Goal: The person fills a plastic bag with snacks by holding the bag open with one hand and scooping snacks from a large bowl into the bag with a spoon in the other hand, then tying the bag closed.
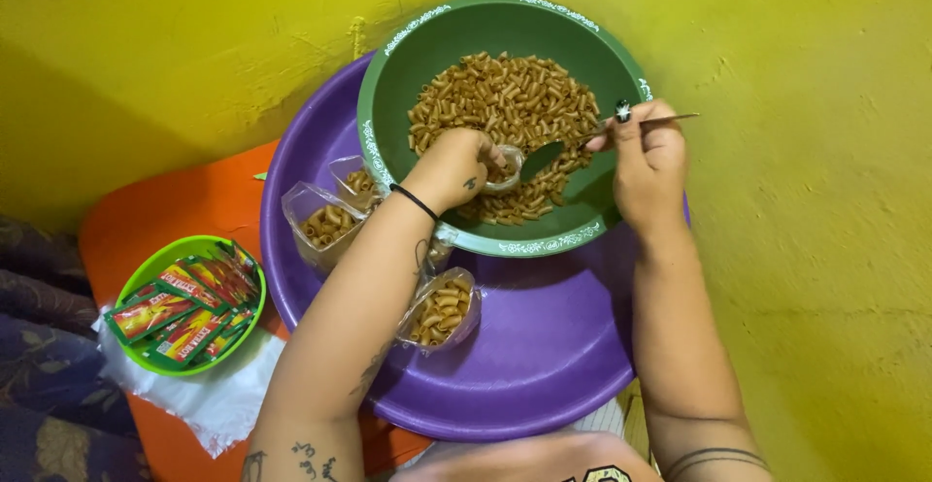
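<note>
Landmark: purple basin (544, 365), wide and shallow, resting on an orange table (175, 220) against yellow walls.

Nearest, inside the basin's near half: one small clear bag of macaroni (442, 309), filled, lying on the basin floor just under the left forearm. Probably parked there to keep finished portions apart from the loose pasta.

Left of the basin, on the table: a small lime-green bowl (189, 307) stacked with red seasoning sachets (184, 312), sitting on a white cloth (209, 399).

Against the basin's left inner wall: two more clear filled bags (325, 222), leaning upright, tops open.

Far half of the basin: dark green bowl (466, 40) with white patterned rim, tilted on the basin's edge toward the person, likely so the pasta slides within reach. It holds a heap of loose macaroni (505, 103), short ridged curved tubes, reddish-brown, dry-looking.

Over that bowl: left hand (451, 166), fingers curled closed around the mouth of a small clear bag (507, 166), holding it open above the pasta. Right hand (646, 157), fingers pinched shut on the handle of a metal spoon (544, 157), its bowl pointed at the bag's opening, just beside it. Whether the spoon carries pasta, cannot tell.
</note>
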